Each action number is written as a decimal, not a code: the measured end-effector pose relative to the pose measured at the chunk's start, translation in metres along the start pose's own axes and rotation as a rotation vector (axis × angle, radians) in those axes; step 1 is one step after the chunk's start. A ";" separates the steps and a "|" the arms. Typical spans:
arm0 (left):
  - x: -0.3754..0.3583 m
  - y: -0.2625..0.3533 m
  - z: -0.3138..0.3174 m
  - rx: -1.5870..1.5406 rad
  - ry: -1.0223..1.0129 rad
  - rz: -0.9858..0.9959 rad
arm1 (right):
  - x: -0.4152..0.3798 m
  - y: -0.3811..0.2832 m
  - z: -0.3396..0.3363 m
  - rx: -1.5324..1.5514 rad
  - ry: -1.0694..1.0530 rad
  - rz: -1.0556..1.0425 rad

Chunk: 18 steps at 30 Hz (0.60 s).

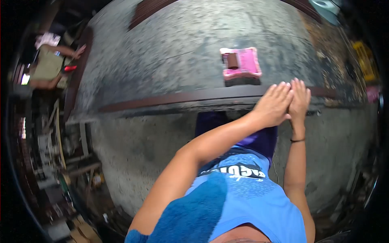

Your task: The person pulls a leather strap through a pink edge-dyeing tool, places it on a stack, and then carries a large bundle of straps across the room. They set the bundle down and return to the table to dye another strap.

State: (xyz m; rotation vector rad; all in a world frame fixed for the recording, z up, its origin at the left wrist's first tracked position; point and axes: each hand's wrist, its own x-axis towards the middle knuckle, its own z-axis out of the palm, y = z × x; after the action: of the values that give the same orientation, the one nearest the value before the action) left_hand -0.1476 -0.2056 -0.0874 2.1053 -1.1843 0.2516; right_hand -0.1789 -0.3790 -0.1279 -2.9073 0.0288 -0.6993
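My left hand (pixel 273 104) lies flat with its fingers stretched out on a long dark brown wooden strip (pixel 182 97), which runs along the near edge of the workbench. Beside it, touching at the fingers, my right hand (pixel 299 100) also rests flat on the strip near its right end. Neither hand grips anything. Just beyond the strip, left of my hands, is a square bright pink object (pixel 249 60) with a pale edge, above something dark. A small brown block (pixel 232 60) sits on the pink object; its exact kind cannot be made out.
The grey, stained workbench (pixel 174 52) spreads in front of me. Another brown piece (pixel 79 77) lies along its left edge, where another person's hand (pixel 79 52) reaches. More brown wood (pixel 150 10) lies at the far side. A yellow crate (pixel 364 60) stands at the right.
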 end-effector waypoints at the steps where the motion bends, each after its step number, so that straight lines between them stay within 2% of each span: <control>1: 0.000 -0.003 0.009 0.020 0.003 -0.018 | 0.000 0.004 0.003 -0.009 -0.008 -0.008; 4: -0.022 -0.009 -0.012 0.176 -0.069 -0.016 | 0.002 0.003 -0.003 0.021 -0.039 0.004; 7: -0.061 -0.027 -0.056 0.221 -0.090 -0.116 | 0.003 -0.001 -0.005 0.003 -0.057 0.016; 10: -0.114 -0.053 -0.107 0.319 -0.072 -0.286 | -0.002 0.010 0.005 -0.048 -0.059 0.000; 15: -0.217 -0.110 -0.208 0.624 -0.082 -0.436 | -0.002 0.016 0.006 -0.048 -0.038 -0.038; 18: -0.283 -0.151 -0.269 0.639 -0.107 -0.531 | -0.003 0.020 0.007 -0.034 -0.049 -0.048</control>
State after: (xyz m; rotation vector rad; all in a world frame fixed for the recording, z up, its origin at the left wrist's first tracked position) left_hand -0.1412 0.2134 -0.0964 2.9320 -0.5914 0.2960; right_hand -0.1774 -0.3977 -0.1385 -2.9653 -0.0355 -0.6415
